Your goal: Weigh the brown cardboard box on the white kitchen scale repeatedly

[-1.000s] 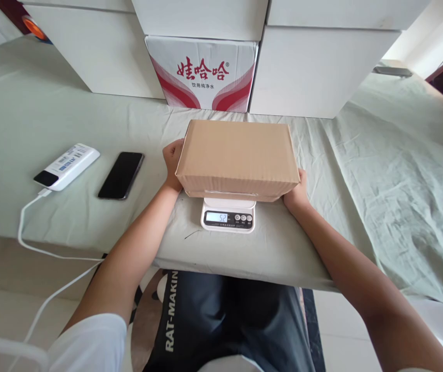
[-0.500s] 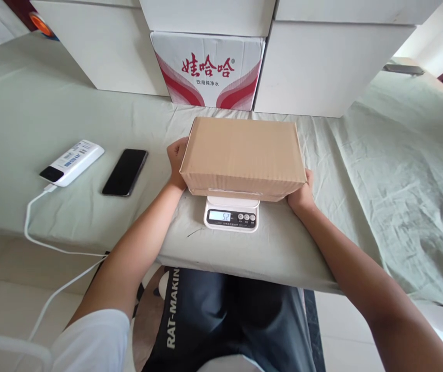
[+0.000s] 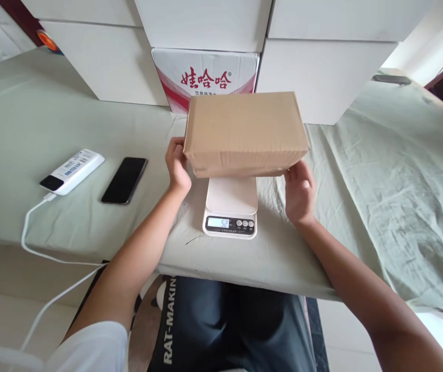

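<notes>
A plain brown cardboard box (image 3: pixel 244 124) is held up between both hands, over the back part of a white kitchen scale (image 3: pixel 232 199). My left hand (image 3: pixel 177 163) grips the box's left end, with some fingertips hidden behind and under it. At the lower right corner, my right hand (image 3: pixel 301 191) supports the box from below, its fingers curled at the bottom edge. The scale's platform shows bare at the front, and its lit display reads 52. Several buttons sit to the right of the display.
Left on the green cloth (image 3: pixel 74 227) lie a black phone (image 3: pixel 124 180) and a white power bank (image 3: pixel 73 172) with a white cable (image 3: pixel 31 214) plugged in. Behind the box stand a red-and-white carton (image 3: pixel 205 72) and white boxes (image 3: pixel 322 77). The table's front edge is near my lap.
Both hands have raised the cardboard box and moved it away from me, uncovering more of the scale's platform. The display still reads 52. The camera view has shifted slightly.
</notes>
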Tool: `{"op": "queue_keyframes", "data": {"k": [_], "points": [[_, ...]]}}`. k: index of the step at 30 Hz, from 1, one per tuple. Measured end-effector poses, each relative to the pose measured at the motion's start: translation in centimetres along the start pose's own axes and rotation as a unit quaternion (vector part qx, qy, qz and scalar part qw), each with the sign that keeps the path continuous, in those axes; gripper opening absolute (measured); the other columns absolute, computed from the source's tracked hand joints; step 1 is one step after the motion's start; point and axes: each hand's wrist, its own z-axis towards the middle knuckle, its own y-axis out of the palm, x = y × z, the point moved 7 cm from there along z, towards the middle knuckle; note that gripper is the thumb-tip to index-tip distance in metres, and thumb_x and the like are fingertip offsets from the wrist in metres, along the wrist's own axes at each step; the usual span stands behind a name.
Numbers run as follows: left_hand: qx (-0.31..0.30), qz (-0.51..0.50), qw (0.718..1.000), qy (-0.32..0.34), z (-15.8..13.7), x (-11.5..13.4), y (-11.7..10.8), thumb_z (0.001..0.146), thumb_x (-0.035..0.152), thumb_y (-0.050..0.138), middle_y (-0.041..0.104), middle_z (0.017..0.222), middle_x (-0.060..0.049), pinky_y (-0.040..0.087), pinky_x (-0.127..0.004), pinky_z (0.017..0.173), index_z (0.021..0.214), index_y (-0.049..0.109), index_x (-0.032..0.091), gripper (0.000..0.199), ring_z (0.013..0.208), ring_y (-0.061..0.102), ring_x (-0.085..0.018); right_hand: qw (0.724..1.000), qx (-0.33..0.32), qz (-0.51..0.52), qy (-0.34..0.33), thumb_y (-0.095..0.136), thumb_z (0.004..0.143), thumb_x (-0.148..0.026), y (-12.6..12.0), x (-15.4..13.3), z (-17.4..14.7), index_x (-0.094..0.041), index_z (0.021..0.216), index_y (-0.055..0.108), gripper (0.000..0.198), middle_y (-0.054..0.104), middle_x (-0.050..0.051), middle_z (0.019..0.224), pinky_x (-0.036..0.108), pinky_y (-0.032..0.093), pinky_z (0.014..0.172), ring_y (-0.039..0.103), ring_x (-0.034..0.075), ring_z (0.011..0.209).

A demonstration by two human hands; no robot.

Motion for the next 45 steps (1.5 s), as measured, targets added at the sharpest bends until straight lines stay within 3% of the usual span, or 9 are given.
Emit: {"op": "queue_keyframes", "data": {"k": [3,6,12,17,25,31,36,39,45], "points": [[-0.1,0.039,0.993,0.045,-0.2,-0.9,1.2,0.094,0.08,0.07,0.08,0.13,-0.009,0.058,-0.038,0.113,0.115,0.08,0.027,0.058,0.138,0.071,-0.03,0.997,-0.065,0.025,0.018,0.051,0.093,-0.092,0.6,1.0,1.0,-0.046,0.17,0.048,0.09,0.041,-0.008,0.188,0.052,0.023,0.151,0.018,0.032,0.184],[-0.153,0.069,0.985,-0.027,-0.6,-3.2,1.8,0.088,0.094,0.062,0.072,0.159,-0.011,0.049,-0.048,0.13,0.13,0.077,0.03,0.078,0.161,0.057,-0.035,0.993,-0.103,0.04,0.039,0.05,0.094,-0.093,1.1,2.4,1.7,-0.05,0.177,0.035,0.095,0.021,-0.017,0.194,0.05,0.012,0.153,0.005,0.026,0.186],[-0.073,0.121,0.981,-0.13,-0.2,-6.4,0.2,0.082,0.102,0.06,0.081,0.135,-0.018,0.057,-0.051,0.12,0.117,0.072,0.025,0.086,0.142,0.073,-0.037,0.981,-0.117,-0.003,0.158,0.042,0.098,-0.095,1.2,5.8,1.9,-0.044,0.18,0.034,0.097,0.019,-0.015,0.194,0.044,0.007,0.154,0.006,0.021,0.185],[-0.024,0.131,0.985,-0.113,0.3,-7.0,-0.6,0.081,0.102,0.062,0.078,0.104,-0.012,0.064,-0.042,0.097,0.097,0.062,0.024,0.08,0.111,0.08,-0.031,0.976,-0.134,-0.026,0.168,0.052,0.093,-0.098,1.1,6.2,2.0,-0.039,0.179,0.04,0.105,0.037,-0.01,0.189,0.045,0.009,0.154,0.005,0.021,0.185],[-0.023,0.154,0.983,-0.093,0.1,-6.4,-0.7,0.083,0.099,0.064,0.077,0.103,-0.011,0.061,-0.034,0.084,0.102,0.066,0.023,0.078,0.098,0.076,-0.025,0.972,-0.13,-0.023,0.197,0.059,0.095,-0.092,0.6,6.6,1.7,-0.044,0.178,0.04,0.097,0.029,-0.014,0.191,0.05,0.005,0.154,0.003,0.023,0.185],[-0.028,0.166,0.981,-0.1,0.0,-6.4,-1.0,0.088,0.096,0.063,0.081,0.126,-0.014,0.061,-0.041,0.11,0.112,0.072,0.025,0.075,0.125,0.076,-0.03,0.971,-0.118,-0.018,0.209,0.059,0.096,-0.09,0.4,7.1,1.5,-0.048,0.18,0.031,0.098,0.016,-0.016,0.194,0.051,0.002,0.154,0.004,0.023,0.185],[-0.001,0.146,0.986,-0.08,0.3,-5.6,-1.4,0.095,0.089,0.061,0.055,0.179,-0.011,0.039,-0.044,0.14,0.148,0.069,0.03,0.079,0.171,0.046,-0.029,0.977,-0.074,-0.012,0.201,0.056,0.096,-0.091,-0.2,6.7,1.4,-0.051,0.182,0.02,0.102,0.006,-0.015,0.195,0.055,0.012,0.153,0.002,0.024,0.185],[-0.007,0.135,0.987,-0.082,0.4,-5.8,-1.4,0.096,0.087,0.059,0.052,0.181,-0.011,0.037,-0.045,0.142,0.153,0.069,0.029,0.082,0.174,0.042,-0.03,0.98,-0.083,-0.014,0.18,0.055,0.097,-0.09,-0.1,6.1,1.5,-0.049,0.181,0.026,0.098,0.012,-0.013,0.195,0.054,0.016,0.152,0.008,0.025,0.185],[-0.034,0.122,0.987,-0.098,0.4,-6.5,-0.7,0.092,0.091,0.062,0.071,0.163,-0.014,0.047,-0.046,0.136,0.139,0.079,0.026,0.082,0.165,0.056,-0.034,0.979,-0.093,-0.011,0.183,0.055,0.096,-0.09,0.4,5.6,1.7,-0.046,0.18,0.032,0.098,0.021,-0.009,0.194,0.054,0.021,0.151,0.016,0.027,0.184]]}}
